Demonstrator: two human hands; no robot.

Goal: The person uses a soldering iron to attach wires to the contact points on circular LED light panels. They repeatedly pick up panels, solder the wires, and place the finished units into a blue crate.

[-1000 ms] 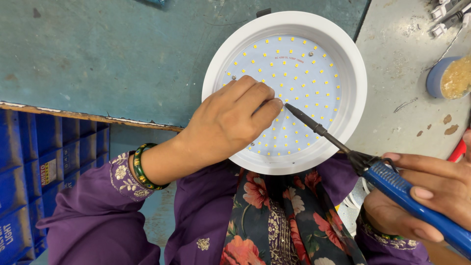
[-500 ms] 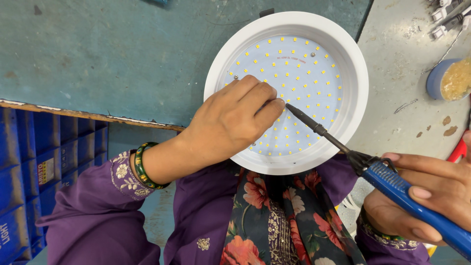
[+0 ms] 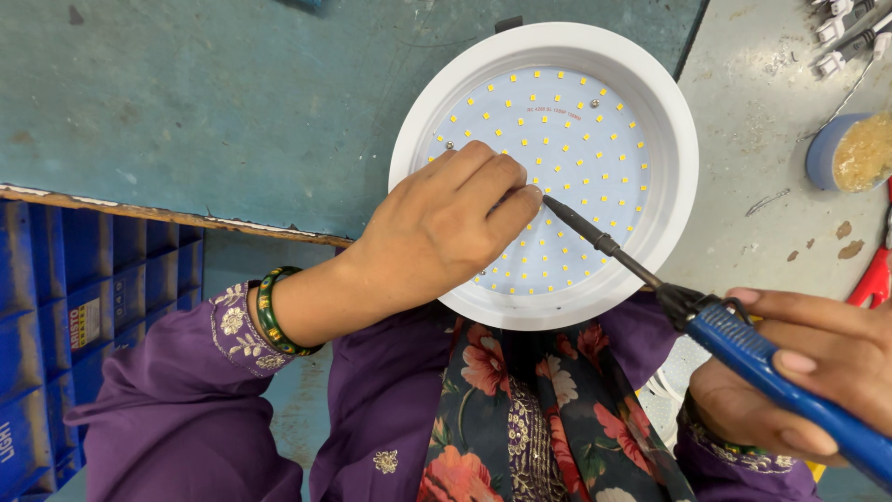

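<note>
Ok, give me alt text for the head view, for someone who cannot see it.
A person's left hand rests on a round white LED light panel while the right hand holds a blue-handled soldering iron, its tip at the left fingertips. The panel overhangs a teal workbench; a small blue tub sits to the right.

Beyond and outward of the left hand [image 3: 446, 228], a worn teal worktop [image 3: 232, 112], scuffed and spotted, ending toward the body in a chipped wooden edge [image 3: 139, 212]. Below that edge, outward of the left wrist, stacked blue plastic crates [image 3: 84, 307]. Beyond the right hand [image 3: 808, 372], a pale grey bench surface [image 3: 762, 167], stained and scratched, butted against the teal. On it, far past the right hand, a small blue pot [image 3: 855, 153] of yellowish paste and some white connectors [image 3: 846, 37]. Even, soft light throughout, without hard shadows.
</note>
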